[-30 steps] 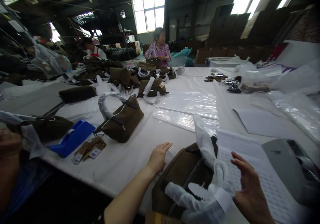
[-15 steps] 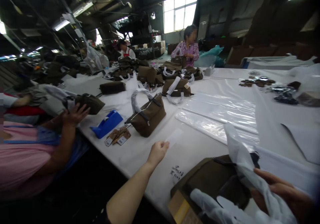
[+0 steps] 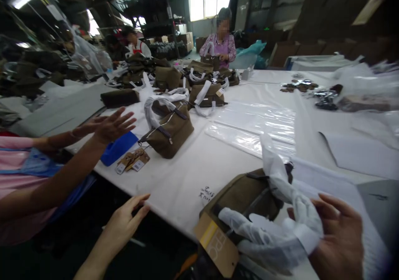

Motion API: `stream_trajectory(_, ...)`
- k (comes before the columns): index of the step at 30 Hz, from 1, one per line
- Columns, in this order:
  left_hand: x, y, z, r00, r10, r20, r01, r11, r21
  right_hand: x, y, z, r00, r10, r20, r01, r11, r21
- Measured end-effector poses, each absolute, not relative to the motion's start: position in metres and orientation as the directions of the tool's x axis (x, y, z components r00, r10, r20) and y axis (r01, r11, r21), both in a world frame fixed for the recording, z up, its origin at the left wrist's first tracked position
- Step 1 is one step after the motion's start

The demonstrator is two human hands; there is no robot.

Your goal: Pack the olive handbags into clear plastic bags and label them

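At the table's near edge a brown handbag (image 3: 243,192) lies tilted, with its handles (image 3: 307,213) wrapped in white film and a cardboard tag (image 3: 216,246) hanging at its side. My right hand (image 3: 338,232) is closed around the wrapped handles at their right end; some of its fingers are hidden behind them. Out past the front edge, to the left of this bag, is my left hand (image 3: 129,217). Its thumb and fingers are apart, and nothing shows between them.
Another brown handbag (image 3: 171,134) stands mid-table, beside cardboard tags (image 3: 133,160) and a blue tape dispenser (image 3: 116,149). A co-worker's hands (image 3: 114,126) reach in from the left. Clear plastic bags (image 3: 252,126) lie behind my bag. Another person (image 3: 220,43) works at the far side.
My left hand has drawn back left and toward me from over the table; the clear strip it held no longer shows. The co-worker's hands have come off a bag and are raised.
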State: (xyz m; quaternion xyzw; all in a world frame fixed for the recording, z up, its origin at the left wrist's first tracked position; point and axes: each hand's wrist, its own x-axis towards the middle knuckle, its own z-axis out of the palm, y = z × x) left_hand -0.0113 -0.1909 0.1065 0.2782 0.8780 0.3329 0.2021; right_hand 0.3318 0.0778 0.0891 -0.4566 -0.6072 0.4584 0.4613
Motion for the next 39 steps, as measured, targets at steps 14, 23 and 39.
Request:
stream_trajectory(14, 0.054, -0.112, 0.155, -0.676, 0.712, -0.187, -0.154, 0.112, 0.982, 0.233, 0.083, 0.180, -0.618, 0.718, 0.322, -0.163, 0.283, -0.945)
stream_trajectory(23, 0.096, -0.133, 0.132, -0.702, 0.650, -0.291, -0.331, 0.063, 0.941, 0.211, 0.117, 0.191, -0.620, 0.727, 0.295, 0.116, 0.456, -0.882)
stream_trajectory(39, 0.097, -0.138, 0.138, -0.295, 0.954, 0.055, 0.577, 0.132, 0.806, 0.221, 0.156, 0.256, -0.800, 0.573, -0.179, 0.150, -0.097, -0.984)
